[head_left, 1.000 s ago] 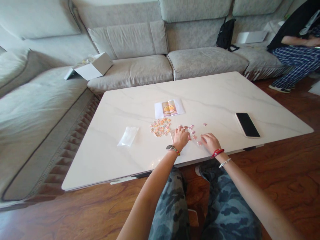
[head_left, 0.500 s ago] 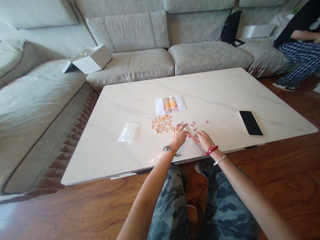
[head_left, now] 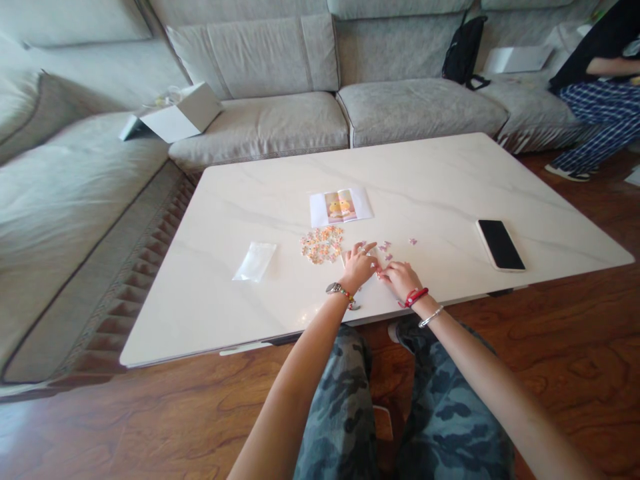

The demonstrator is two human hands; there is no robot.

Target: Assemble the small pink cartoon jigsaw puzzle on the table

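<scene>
My left hand [head_left: 357,267] rests over the table with its fingers spread, above some pink puzzle pieces and the edge of a pale flat piece. Close to its thumb, my right hand [head_left: 400,278] has its fingertips pinched together on a small pink puzzle piece, mostly hidden by the fingers. Loose pink puzzle pieces [head_left: 385,247] lie just beyond both hands, and a single puzzle piece [head_left: 413,241] sits apart to the right. Left of my left hand spreads a pile of orange and pink puzzle pieces [head_left: 321,245]. Behind it lies a printed picture sheet [head_left: 341,206].
A clear plastic bag [head_left: 255,261] lies on the left of the white table [head_left: 210,307]. To the right is a phone [head_left: 501,245]. A grey sofa [head_left: 295,123] stands behind, with a white box [head_left: 183,117] and a black backpack [head_left: 463,52]. Another person [head_left: 597,100] sits far right.
My right hand has moved slightly left, so its fingertips are now nearer my left thumb. My left hand stays almost in place. The view has shifted slightly.
</scene>
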